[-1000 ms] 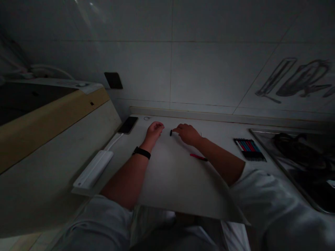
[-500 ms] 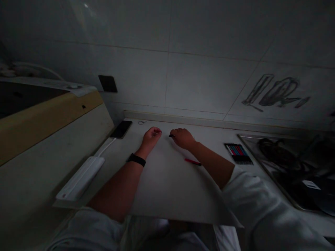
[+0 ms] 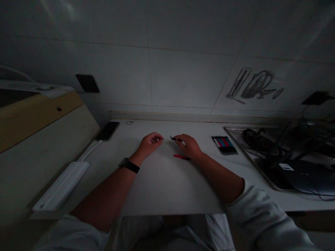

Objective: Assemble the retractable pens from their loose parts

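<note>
My right hand (image 3: 187, 143) pinches a small, slim dark piece (image 3: 176, 139) with a thin hooked tip pointing toward my left hand. Most of that piece is hidden by the fingers, and its kind is unclear. Across a short gap, my left hand (image 3: 151, 142) has thumb and fingertips together; whatever they hold, if anything, is too small to make out. A red pen-like stick (image 3: 180, 157) with a dark end lies on the white counter (image 3: 167, 188), just below my right hand and partly behind its wrist.
Right of my hands lies a flat case (image 3: 224, 145) with several coloured sticks. Beyond it a metal-rimmed tray (image 3: 251, 157) holds dark cables and a black device. At left are a phone (image 3: 108, 131), a white power strip (image 3: 62, 184) and a small ring-like loop (image 3: 129, 122).
The view has turned to the right. My right hand has tilted and opened out a little, so the dark piece's hooked tip now shows. My left hand stays pinched.
</note>
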A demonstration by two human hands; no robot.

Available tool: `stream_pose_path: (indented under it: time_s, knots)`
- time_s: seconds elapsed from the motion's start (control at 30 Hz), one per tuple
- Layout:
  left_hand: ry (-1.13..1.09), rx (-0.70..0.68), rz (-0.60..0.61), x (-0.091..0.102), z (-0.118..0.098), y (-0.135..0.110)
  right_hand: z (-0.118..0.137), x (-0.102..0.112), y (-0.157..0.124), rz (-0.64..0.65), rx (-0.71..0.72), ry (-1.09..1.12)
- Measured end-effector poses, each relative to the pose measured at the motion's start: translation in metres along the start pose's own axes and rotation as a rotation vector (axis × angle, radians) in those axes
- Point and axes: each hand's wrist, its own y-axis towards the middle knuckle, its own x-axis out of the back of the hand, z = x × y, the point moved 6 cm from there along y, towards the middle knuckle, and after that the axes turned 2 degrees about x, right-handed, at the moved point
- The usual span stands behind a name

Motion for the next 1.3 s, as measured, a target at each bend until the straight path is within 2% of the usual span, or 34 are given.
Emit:
stream_pose_path:
  time_s: [0.33, 0.63, 0.93, 1.1, 1.3]
  knots:
    - [0.048, -0.029, 0.065, -0.01, -0.012, -0.006, 0.004, -0.015, -0.004, -0.063, 0.075, 0.015]
    - [-0.046, -0.051, 0.09, -0.012, -0.011, -0.007, 0.01, -0.011, -0.004, -0.081, 0.132, 0.0]
    - [-0.108, 0.015, 0.101, -0.013, -0.006, -0.005, 0.014, -0.005, -0.005, -0.164, 0.183, -0.019]
    - [-0.102, 0.036, 0.096, -0.012, -0.01, -0.005, 0.013, -0.005, -0.005, -0.15, 0.169, -0.023]
    - [-0.083, 0.02, 0.096, -0.011, -0.014, -0.006, 0.012, -0.008, -0.004, -0.057, 0.113, -0.08]
